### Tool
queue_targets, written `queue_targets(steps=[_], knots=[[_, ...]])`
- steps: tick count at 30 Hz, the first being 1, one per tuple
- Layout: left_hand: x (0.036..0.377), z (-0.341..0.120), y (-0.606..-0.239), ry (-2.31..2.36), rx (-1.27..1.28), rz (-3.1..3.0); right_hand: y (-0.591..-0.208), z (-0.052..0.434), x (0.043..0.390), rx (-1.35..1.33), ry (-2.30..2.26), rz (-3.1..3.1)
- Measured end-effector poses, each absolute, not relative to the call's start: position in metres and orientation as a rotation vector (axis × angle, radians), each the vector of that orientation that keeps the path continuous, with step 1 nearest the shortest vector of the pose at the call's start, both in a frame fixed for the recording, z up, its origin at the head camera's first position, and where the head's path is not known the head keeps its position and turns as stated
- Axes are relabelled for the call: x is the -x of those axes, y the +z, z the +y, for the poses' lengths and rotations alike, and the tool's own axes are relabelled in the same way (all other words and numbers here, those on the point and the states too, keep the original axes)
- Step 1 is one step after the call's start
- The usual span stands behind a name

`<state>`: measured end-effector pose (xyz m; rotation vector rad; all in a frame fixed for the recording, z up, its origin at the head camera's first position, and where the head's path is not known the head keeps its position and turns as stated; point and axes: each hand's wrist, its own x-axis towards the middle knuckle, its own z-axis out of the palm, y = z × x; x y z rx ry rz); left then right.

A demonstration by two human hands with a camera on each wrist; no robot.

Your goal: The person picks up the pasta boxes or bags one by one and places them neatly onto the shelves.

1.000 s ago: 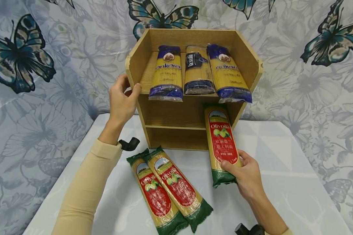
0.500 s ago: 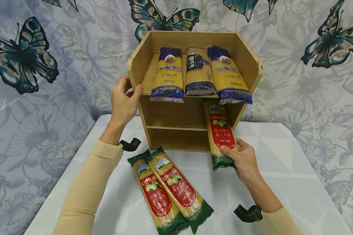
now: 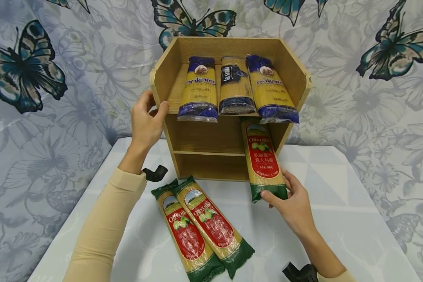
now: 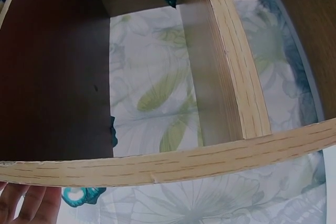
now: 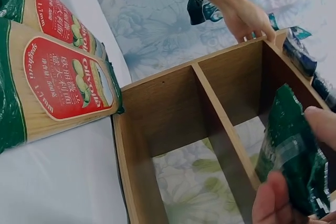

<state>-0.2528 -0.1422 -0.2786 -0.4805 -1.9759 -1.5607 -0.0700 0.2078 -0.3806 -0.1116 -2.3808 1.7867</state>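
A wooden shelf unit (image 3: 162, 78) stands at the back of the white table (image 3: 338, 219). My left hand (image 3: 146, 121) grips its left wall, with the fingers (image 4: 26, 203) behind the edge (image 4: 173, 163). My right hand (image 3: 290, 199) pinches the green bottom end (image 5: 291, 161) of a red-labelled Olivoila spaghetti pack (image 3: 262, 156). That pack leans with its top end inside the middle compartment, at the right. Two more Olivoila packs (image 3: 183, 231) (image 3: 211, 223) lie side by side on the table in front. Three blue-and-yellow spaghetti packs (image 3: 199, 88) (image 3: 234, 84) (image 3: 271, 90) rest on the top shelf.
The shelf's lowest compartment (image 3: 211, 166) holds nothing, and its back is open to the cloth (image 5: 194, 182). A butterfly-print cloth (image 3: 56, 98) hangs behind the table. Black wrist mounts (image 3: 155, 172) (image 3: 299, 272) sit on both forearms.
My right hand pushed the Olivoila pack up and further into the middle compartment, then slid down to its green end. My left hand kept its grip on the shelf wall.
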Motion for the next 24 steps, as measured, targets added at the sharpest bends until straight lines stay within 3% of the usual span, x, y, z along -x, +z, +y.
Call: queue_targets(steps=[10,24], knots=[[0.253,-0.139,-0.275,-1.587,0.473,-1.935,-0.384,0.198,0.057,0.203,1.548,-2.407],[0.251,-0.140,-0.276,-1.561,0.475,-1.955,-0.391,0.187,0.091,0.233,1.361,-2.279]])
